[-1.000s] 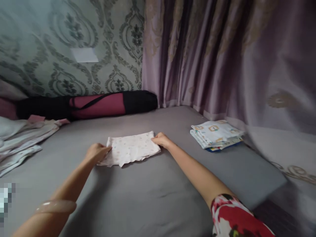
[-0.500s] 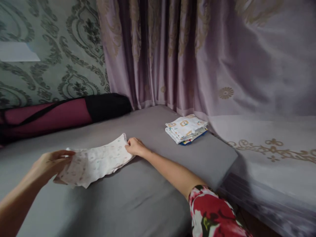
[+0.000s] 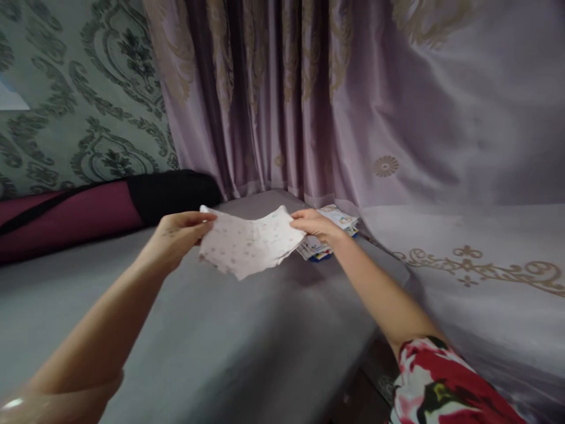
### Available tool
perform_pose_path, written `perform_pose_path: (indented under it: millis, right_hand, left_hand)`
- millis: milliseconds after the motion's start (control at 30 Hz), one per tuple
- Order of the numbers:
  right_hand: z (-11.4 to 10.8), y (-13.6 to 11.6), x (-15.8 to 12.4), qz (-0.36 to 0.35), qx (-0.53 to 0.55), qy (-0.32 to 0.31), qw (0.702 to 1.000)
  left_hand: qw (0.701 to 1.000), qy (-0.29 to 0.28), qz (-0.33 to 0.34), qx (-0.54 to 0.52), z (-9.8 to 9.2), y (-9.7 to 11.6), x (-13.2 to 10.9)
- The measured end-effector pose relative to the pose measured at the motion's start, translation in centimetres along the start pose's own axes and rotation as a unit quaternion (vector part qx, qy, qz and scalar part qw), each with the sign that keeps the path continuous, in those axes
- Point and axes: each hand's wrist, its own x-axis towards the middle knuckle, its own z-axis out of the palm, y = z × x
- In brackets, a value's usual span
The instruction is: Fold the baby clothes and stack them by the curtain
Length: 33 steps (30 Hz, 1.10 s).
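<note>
A folded white cloth (image 3: 249,241) with a small faint print hangs between my two hands, sagging in the middle above the bed. My left hand (image 3: 183,232) pinches its upper left corner between thumb and fingers. At the opposite end, my right hand (image 3: 318,225) grips the upper right corner. Just behind the right hand lies a stack of folded printed cloths (image 3: 339,219), white on top with some blue and yellow at the bottom. The right hand and the held cloth hide part of that stack.
The grey-covered bed (image 3: 185,330) spreads under both arms, its edge at the right. A long maroon and black bag (image 3: 106,203) lies along the patterned wall. Mauve curtains (image 3: 273,106) with gold motifs hang behind the far corner and down the right side.
Both hands have lifted the white cloth off the bed and carried it right and away from me, close to the stack. The view has turned slightly right.
</note>
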Motion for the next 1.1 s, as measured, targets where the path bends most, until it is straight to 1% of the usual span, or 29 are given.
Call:
perform_pose_path:
  millis: [33,133,267,400,467,533,633,733,833,967,1100]
  right_hand:
    - [-1.8,-0.1,-0.1,0.008,-0.006,0.015,1.0]
    - [-6.6,-0.3,-0.1,0.025,-0.051,0.058,0.997]
    - [-11.5,0.5,1.3,0.017,-0.173,0.105,0.979]
    - [-14.9,1.9,3.8,0.037,-0.292,0.112,0.949]
    - [-16.0,2.5,4.9,0.057,-0.354,0.109,0.927]
    - [-16.6,2.8,5.6,0.073,-0.42,0.103,0.899]
    - [-17.0,3.3,6.4,0.081,-0.489,0.106,0.862]
    - [-17.0,3.9,6.8,0.075,-0.517,0.126,0.843]
    - [-16.8,4.6,7.0,0.064,-0.543,0.143,0.825]
    - [-16.4,5.7,6.7,0.051,-0.577,0.161,0.799]
    - [-15.6,6.9,5.9,0.035,-0.6,0.169,0.781]
  left_hand:
    - [0.999,-0.011,-0.013,-0.039,1.5,0.4,0.4]
    - [0.99,-0.045,-0.014,-0.133,6.0,1.3,1.7]
    - [0.979,-0.06,-0.03,-0.194,11.8,2.3,3.0]
    - [0.967,-0.081,-0.047,-0.237,16.9,2.5,3.5]
    - [0.959,-0.093,-0.06,-0.26,19.0,2.3,3.5]
    - [0.95,-0.102,-0.074,-0.284,20.7,1.9,3.3]
    - [0.933,-0.11,-0.099,-0.328,22.4,1.4,2.8]
    - [0.914,-0.109,-0.119,-0.371,23.5,0.8,2.6]
    - [0.903,-0.106,-0.135,-0.394,24.3,0.3,2.7]
    - [0.899,-0.104,-0.158,-0.395,25.0,-0.7,2.9]
    - [0.912,-0.1,-0.166,-0.363,25.3,-2.2,3.1]
